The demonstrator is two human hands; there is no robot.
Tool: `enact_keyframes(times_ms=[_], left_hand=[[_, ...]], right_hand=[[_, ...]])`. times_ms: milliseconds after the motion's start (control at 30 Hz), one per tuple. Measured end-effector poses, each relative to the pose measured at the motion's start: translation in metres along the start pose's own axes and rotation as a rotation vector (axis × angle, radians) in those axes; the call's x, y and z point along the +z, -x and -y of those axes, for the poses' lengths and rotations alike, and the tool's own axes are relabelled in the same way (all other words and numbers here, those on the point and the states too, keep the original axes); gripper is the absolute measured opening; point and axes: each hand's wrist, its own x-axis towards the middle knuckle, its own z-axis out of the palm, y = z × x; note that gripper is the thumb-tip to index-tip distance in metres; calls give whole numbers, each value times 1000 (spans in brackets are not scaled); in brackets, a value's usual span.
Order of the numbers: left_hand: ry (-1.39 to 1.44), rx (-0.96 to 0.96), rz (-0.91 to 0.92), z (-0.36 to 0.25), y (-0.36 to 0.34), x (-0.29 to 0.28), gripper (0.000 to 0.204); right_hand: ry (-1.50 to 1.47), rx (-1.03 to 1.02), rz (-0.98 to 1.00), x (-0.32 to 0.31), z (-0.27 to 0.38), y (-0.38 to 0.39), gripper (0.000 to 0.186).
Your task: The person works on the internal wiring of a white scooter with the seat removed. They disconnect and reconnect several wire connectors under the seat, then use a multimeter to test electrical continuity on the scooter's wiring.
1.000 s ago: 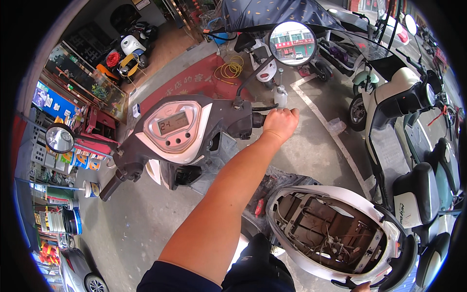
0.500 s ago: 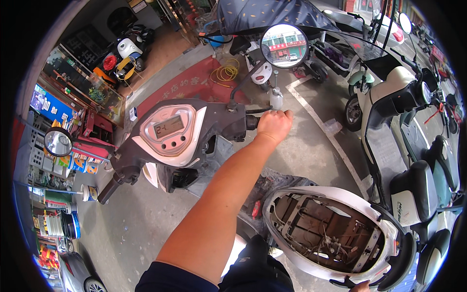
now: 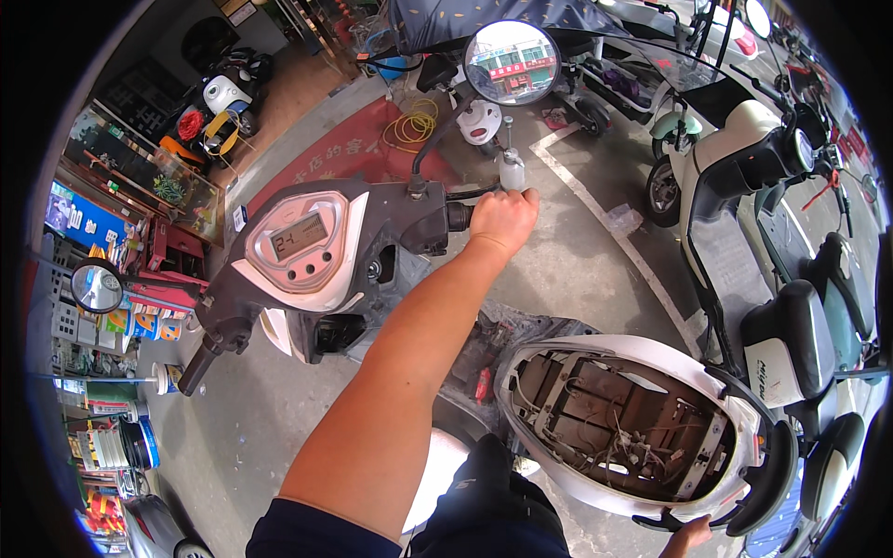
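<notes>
My left arm reaches across the scooter, and my left hand [image 3: 503, 221] is closed around the right handlebar grip [image 3: 459, 218]. A brake lever [image 3: 473, 192] runs just in front of my knuckles. Between the handlebars is a pinkish-white dashboard [image 3: 299, 244] with a lit display. At the lower right, my right hand [image 3: 688, 536] is closed on the black rear grab rail [image 3: 659, 523], partly cut off by the picture's edge. The seat is off, so the open white body shell [image 3: 549, 484] shows loose wires [image 3: 634, 453] inside.
Round mirrors [image 3: 512, 63] rise from the handlebars. A parked cream scooter [image 3: 735, 149] and more scooters line the right side. A spray bottle [image 3: 512, 172] stands beyond my left hand, near a yellow hose coil [image 3: 410, 126]. Shelves and buckets [image 3: 139, 442] are on the left.
The scooter's front and my left hand sit slightly further left and higher in the picture. More of my right hand shows at the rear rail. Both holds are unchanged.
</notes>
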Motion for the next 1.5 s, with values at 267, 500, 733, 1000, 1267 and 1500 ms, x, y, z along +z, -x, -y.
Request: enact_keyframes(times_ms=[267,500,733,1000,1267,1500], left_hand=[[-76,28,15,4,1,4,5],[-168,-30,221,10,2,-2,28],[-174,5,237,-4,-4,-10,29],[-151,12,206,4,-2,-6,23],[-129,11,238,0,-3,-10,29],[-126,11,226,1,-3,-8,29]], right_hand=[[63,85,-251,15,61,91,60],[199,45,-266,23,88,95,62],[150,136,-300,17,79,98,64],[130,122,-303,20,76,98,64],[83,127,-292,15,87,104,64],[99,117,-299,18,77,95,61]])
